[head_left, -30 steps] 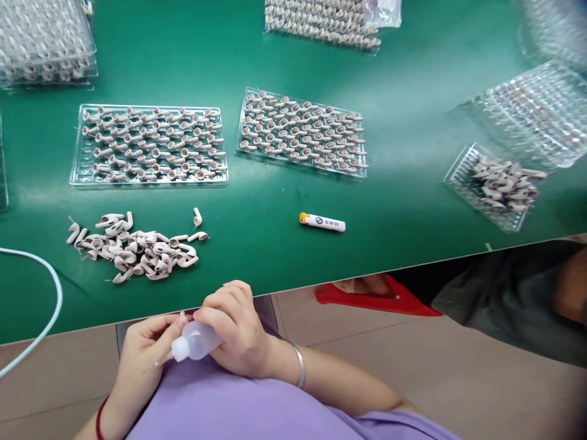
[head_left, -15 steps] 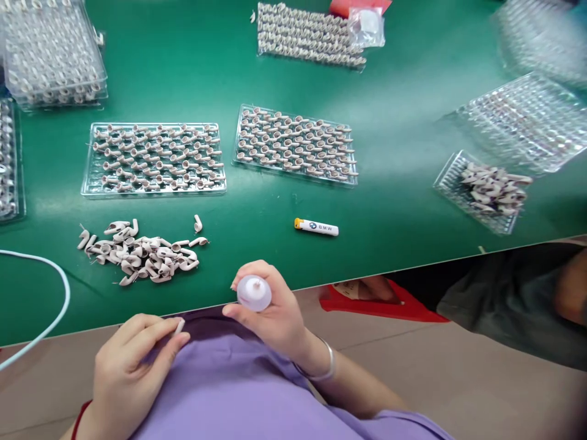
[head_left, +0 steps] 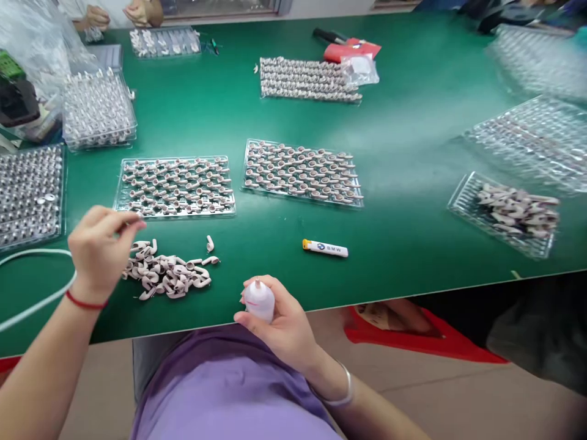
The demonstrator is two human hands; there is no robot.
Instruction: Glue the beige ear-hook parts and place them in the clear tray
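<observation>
My right hand is closed round a small white squeeze bottle, held upright at the table's near edge. My left hand hovers over the left end of a loose pile of beige earbud shells, fingers pinched together; whether a shell sits in the pinch is hidden. Just beyond the pile lies a clear tray filled with rows of the same shells. A second filled tray sits to its right.
A white lighter lies on the green table. More trays stand at the left, back and right. A white cable curves at the left edge. Another person's hands work at the far left corner.
My left hand rose from my lap to the shell pile on the table. My right hand turned the bottle upright and stayed by the table edge. The view tilted up.
</observation>
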